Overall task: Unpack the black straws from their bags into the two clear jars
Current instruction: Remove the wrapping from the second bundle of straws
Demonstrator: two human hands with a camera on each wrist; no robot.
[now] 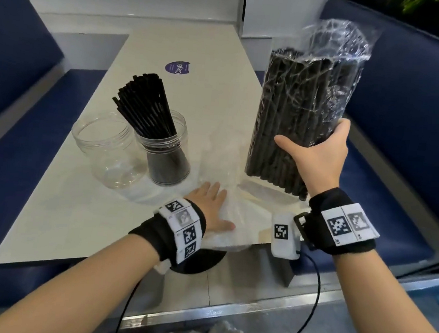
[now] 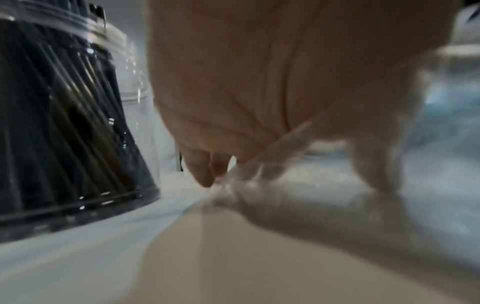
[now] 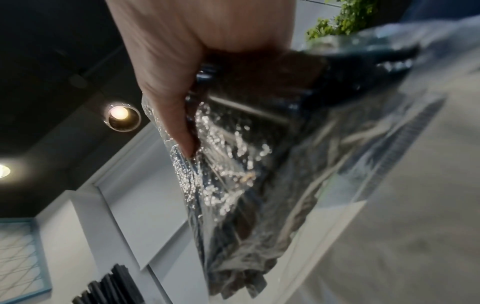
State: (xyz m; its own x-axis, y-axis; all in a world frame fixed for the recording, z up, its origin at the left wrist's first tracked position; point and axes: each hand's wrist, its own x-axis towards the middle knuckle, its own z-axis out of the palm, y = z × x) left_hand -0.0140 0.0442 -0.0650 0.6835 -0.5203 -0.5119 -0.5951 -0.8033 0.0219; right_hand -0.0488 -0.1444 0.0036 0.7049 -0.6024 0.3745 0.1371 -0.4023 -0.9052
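Note:
My right hand (image 1: 318,148) grips a clear bag packed with black straws (image 1: 298,106) near its lower end and holds it upright above the table's right edge. The right wrist view shows the thumb of my right hand (image 3: 179,127) pressed into the crinkled bag (image 3: 246,174). My left hand (image 1: 212,208) lies flat on an empty clear bag (image 1: 237,226) on the table. Two clear jars stand to its left. The near-left jar (image 1: 102,153) is empty. The other jar (image 1: 168,162) holds a leaning bunch of black straws (image 1: 144,104). In the left wrist view, that filled jar (image 2: 64,133) is close beside my left hand (image 2: 233,82).
The pale table (image 1: 62,219) has a purple round sticker (image 1: 177,67) at its far end. Blue bench seats (image 1: 404,103) flank both sides. A white tagged box (image 1: 285,236) with a black cable sits at the table's front right corner.

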